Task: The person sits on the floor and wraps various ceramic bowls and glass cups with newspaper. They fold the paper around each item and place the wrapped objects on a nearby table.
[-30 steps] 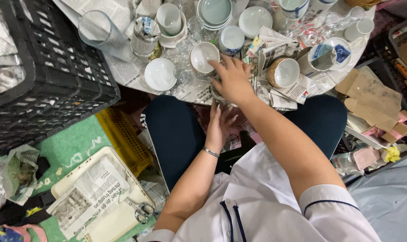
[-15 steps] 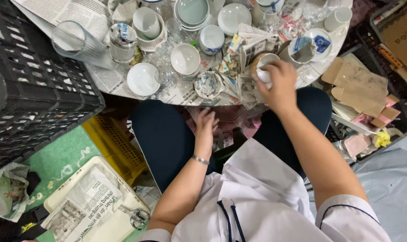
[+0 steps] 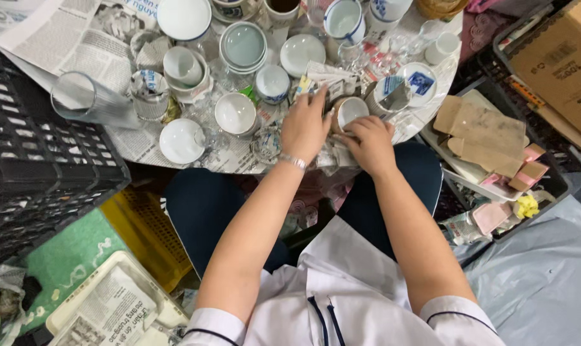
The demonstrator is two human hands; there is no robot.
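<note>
1. The cup point(image 3: 349, 112) lies tipped on its side at the near edge of the table point(image 3: 137, 144), among crockery and newspaper. It looks ceramic: stiff, smooth, breakable, light. Best held around the body.
2. The left hand point(image 3: 305, 127) cups its left side, fingers loosely curled.
3. The right hand point(image 3: 369, 142) grips beneath the rim, fingers bent.

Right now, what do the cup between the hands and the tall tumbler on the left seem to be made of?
The cup between the left hand and right hand looks like glazed ceramic: opaque, glossy white inside, brownish outside. The tumbler, lying on its side, looks like clear glass, though it could be plastic: the newspaper shows through it.
</note>
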